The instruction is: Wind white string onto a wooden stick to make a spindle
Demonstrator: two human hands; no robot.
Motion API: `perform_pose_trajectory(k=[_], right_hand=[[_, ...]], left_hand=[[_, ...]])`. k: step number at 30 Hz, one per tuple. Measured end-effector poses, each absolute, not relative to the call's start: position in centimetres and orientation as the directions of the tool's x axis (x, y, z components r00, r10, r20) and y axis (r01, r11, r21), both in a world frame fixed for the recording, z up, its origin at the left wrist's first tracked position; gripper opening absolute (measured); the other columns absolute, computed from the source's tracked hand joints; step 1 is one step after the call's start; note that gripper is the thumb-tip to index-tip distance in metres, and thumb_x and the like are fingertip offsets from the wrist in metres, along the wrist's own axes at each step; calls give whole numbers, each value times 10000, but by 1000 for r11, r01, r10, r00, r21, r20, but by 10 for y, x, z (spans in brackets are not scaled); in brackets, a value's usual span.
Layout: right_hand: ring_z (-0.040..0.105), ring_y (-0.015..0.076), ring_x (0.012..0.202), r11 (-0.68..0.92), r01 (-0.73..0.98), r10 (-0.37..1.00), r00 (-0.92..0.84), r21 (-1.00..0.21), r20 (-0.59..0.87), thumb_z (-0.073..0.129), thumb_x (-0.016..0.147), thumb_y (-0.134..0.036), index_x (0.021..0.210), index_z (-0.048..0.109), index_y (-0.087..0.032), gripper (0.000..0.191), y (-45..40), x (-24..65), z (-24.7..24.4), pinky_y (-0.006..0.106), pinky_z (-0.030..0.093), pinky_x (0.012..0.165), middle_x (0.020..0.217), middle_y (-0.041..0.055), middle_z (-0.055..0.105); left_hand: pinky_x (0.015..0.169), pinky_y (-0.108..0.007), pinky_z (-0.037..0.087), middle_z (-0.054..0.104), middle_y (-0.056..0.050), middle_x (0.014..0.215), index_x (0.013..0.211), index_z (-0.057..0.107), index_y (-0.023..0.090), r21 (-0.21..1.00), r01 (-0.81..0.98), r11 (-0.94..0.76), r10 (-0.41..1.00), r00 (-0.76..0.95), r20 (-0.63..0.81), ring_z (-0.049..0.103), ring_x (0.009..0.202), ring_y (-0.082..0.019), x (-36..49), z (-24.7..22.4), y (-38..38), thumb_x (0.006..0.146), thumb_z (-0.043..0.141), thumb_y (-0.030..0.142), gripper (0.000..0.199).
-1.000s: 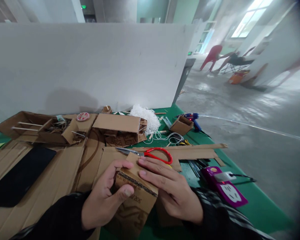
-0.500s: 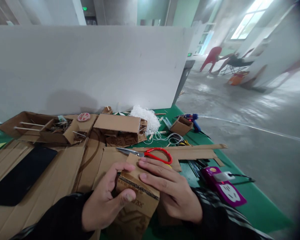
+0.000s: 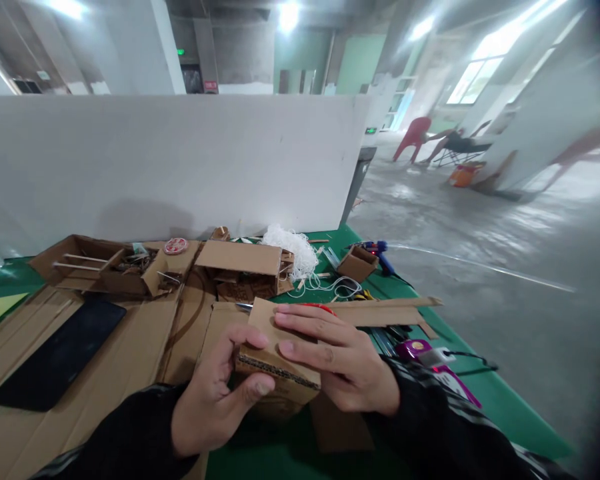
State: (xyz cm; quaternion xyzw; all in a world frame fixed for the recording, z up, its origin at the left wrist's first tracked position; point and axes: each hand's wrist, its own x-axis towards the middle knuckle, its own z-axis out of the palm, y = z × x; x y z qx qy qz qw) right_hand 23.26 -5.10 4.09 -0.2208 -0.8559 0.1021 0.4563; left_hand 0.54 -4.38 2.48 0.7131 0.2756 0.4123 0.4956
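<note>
Before me is a small brown cardboard box (image 3: 279,397), its layered corrugated edge facing me. At its left side, my left hand (image 3: 207,393) grips it, with the thumb near the front edge and a finger on top. The fingers of my right hand (image 3: 353,367) lie across the box's top and right side; the right thumb is hidden. Just behind the box, scissors with red handles (image 3: 320,308) are mostly covered by the box and my right hand. A flat cardboard piece (image 3: 341,423) lies below my right hand on the green table.
Cardboard sheets (image 3: 130,347) and a black tablet-like slab (image 3: 57,353) lie left. Behind are a cardboard tray (image 3: 75,250), a box (image 3: 240,257) and white string (image 3: 293,250). A blue glue gun (image 3: 380,250) and purple power strip (image 3: 413,348) are right. A white panel (image 3: 180,153) stands behind.
The box has tilted so that more of its top and less of its front shows. Both hands keep their hold. My view has tipped upward slightly.
</note>
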Motion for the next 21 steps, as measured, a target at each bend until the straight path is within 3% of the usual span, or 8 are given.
perform_pose_trajectory(k=[6,11,21], right_hand=[[487,247,1311,888,312,455,-492,-337,743,482,794,-4,1305,548,-241,566,-49,227,44,462,485,1015,1358,100,579],[491,248,1307,891,293,451,-490,-347,746,481,760,21,1340,514,-245,638,-51,225,43,475,478,1029,1378,95,564],[508,262,1291,884,282,467,-482,-374,741,517,733,55,1276,572,-179,594,-53,223,47,477,473,1040,1348,141,583]], left_hand=[[626,-186,445,590,1,950,1067,524,272,927,-20,-374,821,457,341,563,743,-125,3,18,-46,862,653,249,243],[679,-187,480,605,13,917,1056,544,281,927,-8,-374,832,438,340,584,748,-126,0,15,-50,835,688,257,265],[683,-158,488,598,27,913,1064,535,302,926,-13,-378,827,444,343,584,740,-106,0,17,-50,844,674,217,274]])
